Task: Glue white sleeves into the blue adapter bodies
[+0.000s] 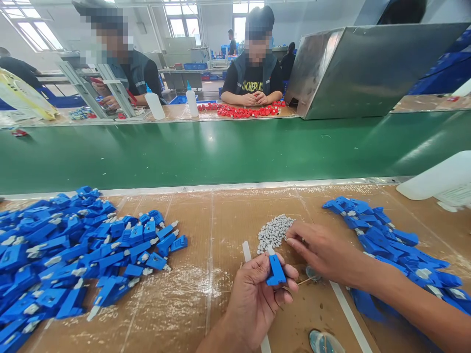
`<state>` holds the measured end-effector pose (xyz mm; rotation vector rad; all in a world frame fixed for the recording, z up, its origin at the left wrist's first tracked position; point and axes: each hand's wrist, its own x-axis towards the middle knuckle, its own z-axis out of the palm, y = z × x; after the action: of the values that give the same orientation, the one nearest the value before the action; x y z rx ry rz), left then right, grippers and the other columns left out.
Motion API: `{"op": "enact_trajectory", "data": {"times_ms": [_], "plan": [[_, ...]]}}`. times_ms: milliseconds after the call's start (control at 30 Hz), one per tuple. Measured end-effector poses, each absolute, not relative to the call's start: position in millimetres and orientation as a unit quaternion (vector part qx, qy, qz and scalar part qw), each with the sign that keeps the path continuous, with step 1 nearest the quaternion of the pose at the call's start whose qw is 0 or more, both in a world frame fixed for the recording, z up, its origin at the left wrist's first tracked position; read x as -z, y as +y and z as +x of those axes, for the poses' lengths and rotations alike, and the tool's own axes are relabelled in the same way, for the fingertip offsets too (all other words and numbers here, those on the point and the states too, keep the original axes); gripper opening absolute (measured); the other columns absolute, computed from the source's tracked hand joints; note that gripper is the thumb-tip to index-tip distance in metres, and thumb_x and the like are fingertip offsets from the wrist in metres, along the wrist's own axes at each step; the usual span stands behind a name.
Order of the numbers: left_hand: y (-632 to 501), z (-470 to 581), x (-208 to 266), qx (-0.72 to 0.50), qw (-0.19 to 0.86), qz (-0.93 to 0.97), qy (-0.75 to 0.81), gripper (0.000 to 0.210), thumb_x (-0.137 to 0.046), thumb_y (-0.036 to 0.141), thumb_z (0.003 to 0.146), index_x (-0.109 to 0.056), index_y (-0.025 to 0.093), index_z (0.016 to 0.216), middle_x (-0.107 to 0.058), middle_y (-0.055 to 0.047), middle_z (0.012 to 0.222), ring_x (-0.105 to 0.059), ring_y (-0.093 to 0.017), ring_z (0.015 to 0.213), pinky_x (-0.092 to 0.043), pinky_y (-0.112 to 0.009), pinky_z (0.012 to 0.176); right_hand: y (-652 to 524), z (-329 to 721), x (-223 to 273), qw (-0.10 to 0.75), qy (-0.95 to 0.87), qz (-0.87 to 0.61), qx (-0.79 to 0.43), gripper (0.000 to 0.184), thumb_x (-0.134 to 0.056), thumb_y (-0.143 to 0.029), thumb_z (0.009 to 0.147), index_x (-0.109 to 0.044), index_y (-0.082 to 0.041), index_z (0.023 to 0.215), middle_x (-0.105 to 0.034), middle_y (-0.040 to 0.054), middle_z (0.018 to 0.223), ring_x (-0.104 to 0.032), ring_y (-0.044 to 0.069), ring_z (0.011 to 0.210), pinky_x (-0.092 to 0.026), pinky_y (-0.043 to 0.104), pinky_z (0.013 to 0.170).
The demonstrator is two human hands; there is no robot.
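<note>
My left hand point(253, 299) is closed around a blue plastic part point(275, 270), gripping it between thumb and fingers. A whitish tip sticks up from the part's far end. Just beyond it lies a heap of small grey pieces point(274, 231). At the heap's right edge is my right hand point(318, 247), its thumb and fingertips pinched together. Whatever sits between those fingertips, if anything, is too small to make out.
Blue parts with whitish ends form a big pile point(73, 245) on the left and another pile point(390, 240) on the right. A small glass container point(324, 340) stands near the front. Past the green belt point(206, 152), two people sit near red parts point(250, 110) and a metal housing point(368, 73).
</note>
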<state>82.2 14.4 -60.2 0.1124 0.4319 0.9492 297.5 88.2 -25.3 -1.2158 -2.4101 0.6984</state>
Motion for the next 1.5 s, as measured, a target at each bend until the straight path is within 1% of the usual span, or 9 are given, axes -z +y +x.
{"op": "enact_trajectory", "data": {"times_ms": [100,167,267,433,733,900,1033,1233,1500], "plan": [[13.8,82.3,63.1,-0.457,0.864,0.067,0.202,0.029,-0.089,0.033,0.092,-0.078,0.009,0.103,-0.082,-0.015,0.097,-0.079,-0.017,0.077,-0.059,-0.019,0.063,78.6,299.7,8.7,0.214,-0.803,-0.437,-0.343,0.038,-0.045,-0.041,0.119,-0.067,-0.021,0.096,-0.079,0.0069,0.083,-0.076,0.019,0.071,-0.061,0.03,0.062],[13.3,82.9,65.0,-0.457,0.863,0.078,0.199,0.03,-0.088,0.035,0.093,-0.078,0.009,0.104,-0.083,-0.016,0.098,-0.079,-0.017,0.077,-0.059,-0.019,0.063,70.5,302.1,1.5,0.248,-0.727,-0.429,-0.475,0.04,-0.056,-0.05,0.116,-0.07,-0.019,0.095,-0.081,0.0078,0.084,-0.079,0.018,0.072,-0.064,0.027,0.061],[12.0,84.3,67.0,-0.456,0.863,0.099,0.194,0.032,-0.085,0.039,0.097,-0.078,0.009,0.105,-0.083,-0.017,0.099,-0.079,-0.017,0.076,-0.059,-0.019,0.062,59.0,304.6,-0.8,0.287,-0.577,-0.404,-0.649,0.037,-0.08,-0.052,0.104,-0.075,-0.018,0.091,-0.081,0.0069,0.084,-0.079,0.016,0.074,-0.061,0.021,0.061],[10.4,85.2,66.4,-0.45,0.864,0.119,0.19,0.031,-0.08,0.041,0.101,-0.078,0.01,0.104,-0.083,-0.018,0.099,-0.08,-0.017,0.076,-0.061,-0.02,0.063,46.3,300.9,8.1,0.312,-0.452,-0.38,-0.744,0.039,-0.092,-0.052,0.095,-0.077,-0.017,0.089,-0.081,0.0033,0.077,-0.073,0.009,0.064,-0.055,0.016,0.06],[12.5,85.4,62.8,-0.458,0.858,0.115,0.203,0.033,-0.084,0.043,0.098,-0.079,0.011,0.1,-0.08,-0.013,0.087,-0.079,-0.018,0.074,-0.061,-0.02,0.062,43.2,297.1,16.9,0.322,-0.414,-0.396,-0.754,0.035,-0.095,-0.049,0.093,-0.081,-0.017,0.092,-0.082,0.0036,0.08,-0.074,0.012,0.07,-0.059,0.021,0.069],[9.4,86.3,61.6,-0.479,0.831,0.148,0.243,0.032,-0.083,0.043,0.099,-0.082,0.011,0.103,-0.076,-0.01,0.091,-0.07,-0.014,0.074,-0.059,-0.022,0.067,39.6,291.7,11.5,0.307,-0.455,-0.426,-0.719,0.037,-0.09,-0.053,0.096,-0.079,-0.018,0.09,-0.08,0.0039,0.078,-0.074,0.015,0.072,-0.06,0.027,0.073],[8.6,89.1,57.2,-0.489,0.811,0.162,0.276,0.038,-0.09,0.049,0.093,-0.084,0.012,0.102,-0.068,-0.005,0.081,-0.061,-0.012,0.069,-0.052,-0.021,0.064,30.8,279.6,5.9,0.31,-0.488,-0.449,-0.681,0.039,-0.086,-0.057,0.098,-0.079,-0.02,0.089,-0.079,0.0042,0.08,-0.076,0.019,0.077,-0.062,0.03,0.076],[9.5,93.1,50.5,-0.499,0.802,0.176,0.278,0.046,-0.095,0.055,0.086,-0.085,0.012,0.098,-0.067,-0.005,0.082,-0.058,-0.012,0.073,-0.05,-0.022,0.069,25.3,273.6,4.8,0.339,-0.532,-0.492,-0.6,0.038,-0.085,-0.058,0.096,-0.083,-0.021,0.089,-0.08,0.0051,0.079,-0.075,0.02,0.074,-0.063,0.028,0.07],[8.0,91.4,55.4,-0.499,0.803,0.146,0.293,0.047,-0.097,0.054,0.083,-0.086,0.012,0.101,-0.068,-0.005,0.081,-0.059,-0.011,0.07,-0.051,-0.022,0.069,25.3,277.7,-3.0,0.308,-0.518,-0.513,-0.611,0.038,-0.085,-0.06,0.096,-0.082,-0.023,0.091,-0.081,0.0049,0.081,-0.078,0.022,0.079,-0.065,0.03,0.076]]}}
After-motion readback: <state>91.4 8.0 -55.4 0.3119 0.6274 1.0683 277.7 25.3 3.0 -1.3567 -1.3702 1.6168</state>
